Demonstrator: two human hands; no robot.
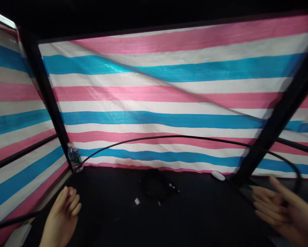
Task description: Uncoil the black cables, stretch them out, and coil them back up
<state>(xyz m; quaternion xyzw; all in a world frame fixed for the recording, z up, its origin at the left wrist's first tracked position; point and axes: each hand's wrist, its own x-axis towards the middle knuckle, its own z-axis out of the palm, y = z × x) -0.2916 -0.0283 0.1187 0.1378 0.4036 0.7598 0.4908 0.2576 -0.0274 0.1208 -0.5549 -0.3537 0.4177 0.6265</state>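
A long black cable (169, 137) arcs across the view from lower left to lower right, above a black table (200, 212). My left hand (62, 214) is at the lower left with fingers curled loosely together beside the cable's left end; whether it grips the cable is unclear. At the lower right, my right hand (282, 209) is held with its fingers stretched out and apart, close to the cable's right end but not closed on it. A coiled bundle of black cable (156, 187) lies on the table between the hands, farther back.
A plastic water bottle (75, 157) stands at the back left corner. A small white object (218, 175) lies at the back right and a small white tag (137, 201) near the bundle. Pink, blue and white striped tarp (169, 96) on black frame posts (277, 123) encloses the table.
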